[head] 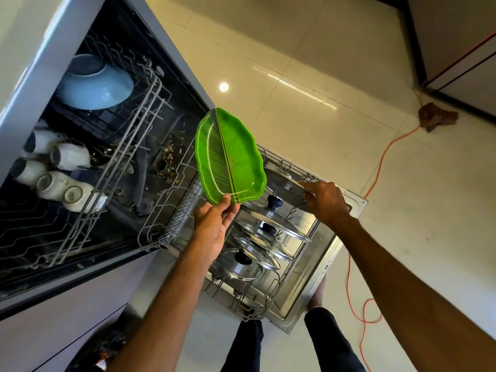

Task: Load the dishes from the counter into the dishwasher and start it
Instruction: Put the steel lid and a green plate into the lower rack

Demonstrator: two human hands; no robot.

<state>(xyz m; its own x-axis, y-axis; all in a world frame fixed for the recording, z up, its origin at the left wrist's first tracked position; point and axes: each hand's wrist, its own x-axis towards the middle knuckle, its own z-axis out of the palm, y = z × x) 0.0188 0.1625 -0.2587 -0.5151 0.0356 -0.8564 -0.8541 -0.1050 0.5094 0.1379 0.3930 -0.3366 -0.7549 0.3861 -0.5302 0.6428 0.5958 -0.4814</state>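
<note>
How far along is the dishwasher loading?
Done: blue bowl and white cups sit in the upper rack, glass lids in the lower rack. In hand: left hand holds a green leaf plate; right hand grips a grey lid at the lower rack. Left: placing those, closing the door, starting.

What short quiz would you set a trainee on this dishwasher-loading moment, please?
1. True or false: the left hand pinches the green leaf-shaped plastic plate by one end.
2. Where do the round glass lids with black knobs stand? A: upper wire rack; B: lower wire rack; C: floor.
3. Complete: the right hand has its grip on a ___ at the lower rack's far end.
Key: 1 true. 2 B. 3 round lid.
</note>
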